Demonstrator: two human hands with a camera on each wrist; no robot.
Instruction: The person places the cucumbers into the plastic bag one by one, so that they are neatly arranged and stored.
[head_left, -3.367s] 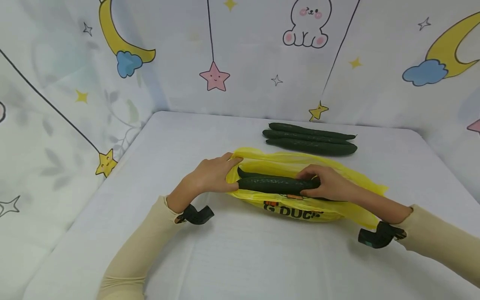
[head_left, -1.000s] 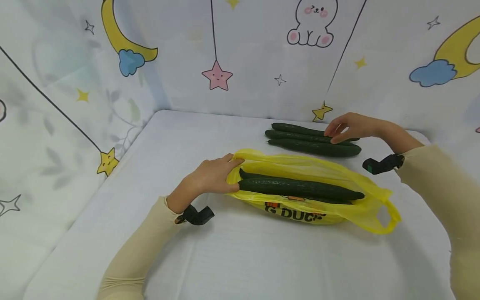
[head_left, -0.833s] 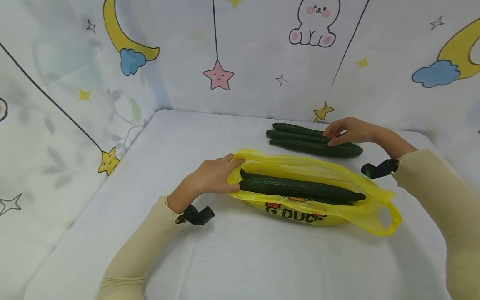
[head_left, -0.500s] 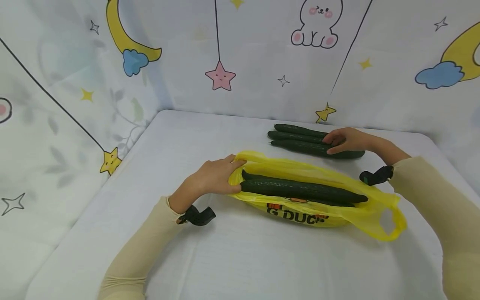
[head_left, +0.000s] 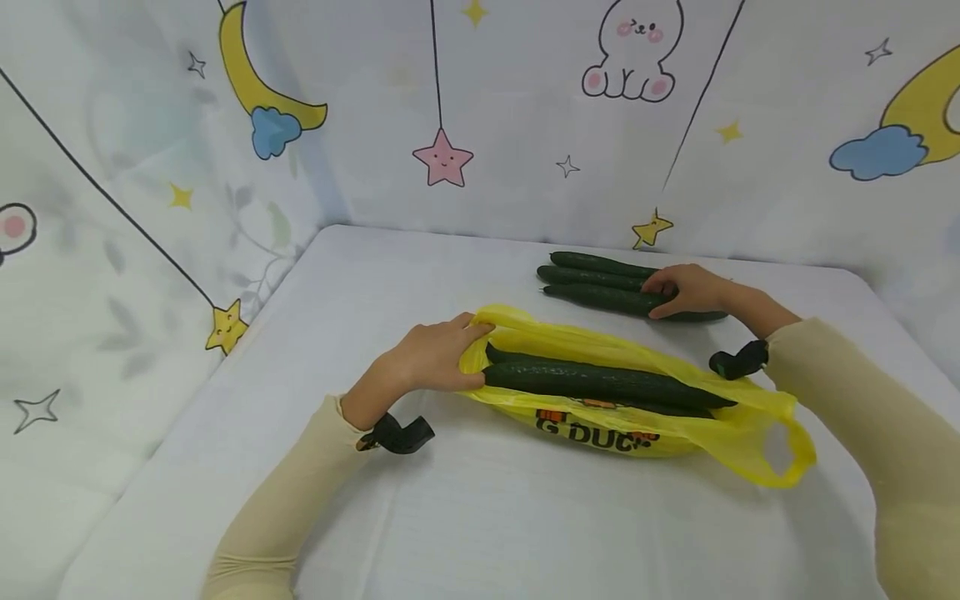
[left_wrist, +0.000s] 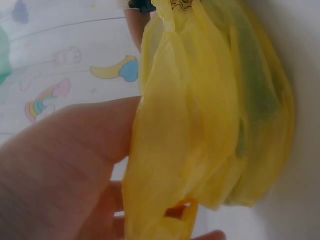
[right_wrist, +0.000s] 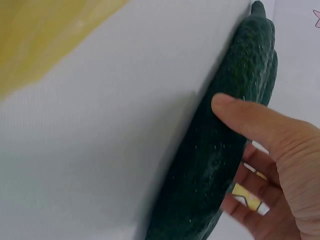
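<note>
A yellow plastic bag (head_left: pixel 705 439) lies with its mouth spread, several dark green cucumbers (head_left: pixel 600 381) inside. My left hand (head_left: pixel 438 357) holds the bag's left end, thumb at the near rim and fingers at the far one. In the left wrist view the bag (left_wrist: pixel 200 100) hangs against that hand (left_wrist: pixel 70 150). Behind the bag, three cucumbers lie side by side. My right hand (head_left: pixel 693 290) grips the front cucumber (head_left: pixel 592 297) towards its right end. The right wrist view has the thumb on this cucumber's (right_wrist: pixel 200 160) near side and the fingers beyond it.
The other two cucumbers, a middle one (head_left: pixel 585 277) and a back one (head_left: pixel 600 262), lie close behind the front one. A loop handle (head_left: pixel 806 458) sticks out at the bag's right end. A printed cloth backdrop (head_left: pixel 510 100) rises behind the white table (head_left: pixel 510 517).
My right hand has left a cucumber in the bag, moved back to the row, then come down onto the front cucumber. The left hand stays on the bag's left end.
</note>
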